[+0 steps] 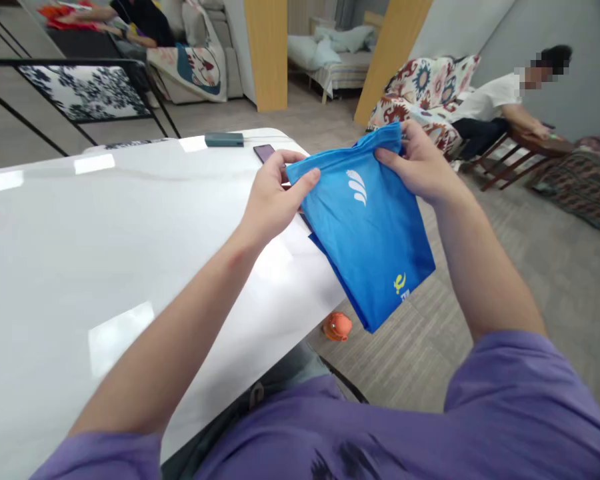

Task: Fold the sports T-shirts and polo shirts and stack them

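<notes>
Up in front of me, a folded blue cloth (365,233) hangs over the table's right edge. It carries a white leaf-like logo near the top and a small yellow mark at its lower corner. My left hand (279,190) pinches its upper left corner, thumb on the front face. At the upper right corner, my right hand (420,160) grips the top edge between thumb and fingers. The fingers behind the cloth are partly hidden. Whether it is a garment or a bag I cannot tell.
The glossy white table (180,193) bears a phone (264,153), partly behind my left hand, and a dark grey-green box (224,139) with a cable. Below the edge, an orange object (338,327) sits on the floor. A folding chair (85,93) stands beyond; two people sit farther off.
</notes>
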Demonstrator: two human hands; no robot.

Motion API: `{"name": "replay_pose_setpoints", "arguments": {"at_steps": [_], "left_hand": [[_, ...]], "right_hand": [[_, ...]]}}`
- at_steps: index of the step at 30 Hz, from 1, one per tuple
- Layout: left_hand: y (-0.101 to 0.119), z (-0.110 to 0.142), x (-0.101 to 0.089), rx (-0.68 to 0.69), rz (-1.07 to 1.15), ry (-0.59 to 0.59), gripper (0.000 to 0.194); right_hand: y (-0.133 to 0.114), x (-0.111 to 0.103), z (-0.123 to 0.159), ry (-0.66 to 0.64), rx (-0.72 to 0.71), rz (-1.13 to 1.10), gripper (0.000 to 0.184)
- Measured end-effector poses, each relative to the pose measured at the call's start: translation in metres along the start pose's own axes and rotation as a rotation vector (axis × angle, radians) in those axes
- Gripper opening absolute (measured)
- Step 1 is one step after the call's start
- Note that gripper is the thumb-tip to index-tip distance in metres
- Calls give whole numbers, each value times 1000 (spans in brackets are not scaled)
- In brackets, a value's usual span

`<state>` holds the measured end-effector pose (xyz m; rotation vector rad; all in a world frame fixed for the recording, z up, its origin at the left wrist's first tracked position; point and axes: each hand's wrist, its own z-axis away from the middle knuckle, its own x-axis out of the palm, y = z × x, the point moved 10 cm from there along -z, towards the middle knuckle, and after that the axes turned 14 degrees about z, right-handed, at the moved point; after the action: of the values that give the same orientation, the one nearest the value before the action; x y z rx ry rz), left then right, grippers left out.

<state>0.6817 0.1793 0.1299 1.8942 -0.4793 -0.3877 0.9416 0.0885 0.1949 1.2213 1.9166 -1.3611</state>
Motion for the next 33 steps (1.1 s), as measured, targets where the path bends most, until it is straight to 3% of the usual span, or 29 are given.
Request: {"name": "replay_pose_setpoints", "arguments": {"at_steps": [3, 5, 6, 8, 12, 15, 18, 20, 21, 23, 25, 27, 29, 33], "left_hand": [[-84, -43, 8, -131, -68, 20, 49], [-118, -47, 2, -178, -271, 79, 61], [-125, -43, 1, -169, -383, 95, 69], [-124, -23, 14, -83, -536, 31, 77], [-107, 45, 91, 169, -587, -328, 75], [-121, 88, 139, 133, -663, -525, 84], [-131, 111, 151, 30, -763, -594, 89], [-119, 120, 136, 39, -810, -589, 94], [-108, 124, 120, 58, -833, -571, 95], [-85, 131, 70, 73, -895, -500, 94], [-62, 144, -4, 18, -963, -388, 87], [-41, 166, -95, -105, -1004, -221, 80], [-17, 202, -191, -238, -1026, -21, 72], [30, 306, -366, -502, -1134, 402, 57]], "right_hand": [[74, 51, -42, -52, 155, 207, 70], [108, 89, -53, -91, 211, 339, 80], [118, 106, -52, -118, 220, 395, 82], [125, 137, -41, -176, 199, 473, 79], [120, 178, -6, -267, 140, 499, 71], [121, 198, 12, -317, 155, 488, 70], [121, 205, 20, -346, 143, 519, 74], [124, 203, 21, -347, 135, 591, 80], [124, 200, 20, -322, 120, 631, 84], [118, 194, 10, -169, 47, 665, 93], [108, 196, -4, -17, 18, 627, 96], [80, 220, -19, -9, -43, 574, 95], [29, 256, -30, -86, -137, 502, 85], [-116, 332, -31, -271, -325, 341, 59]]}}
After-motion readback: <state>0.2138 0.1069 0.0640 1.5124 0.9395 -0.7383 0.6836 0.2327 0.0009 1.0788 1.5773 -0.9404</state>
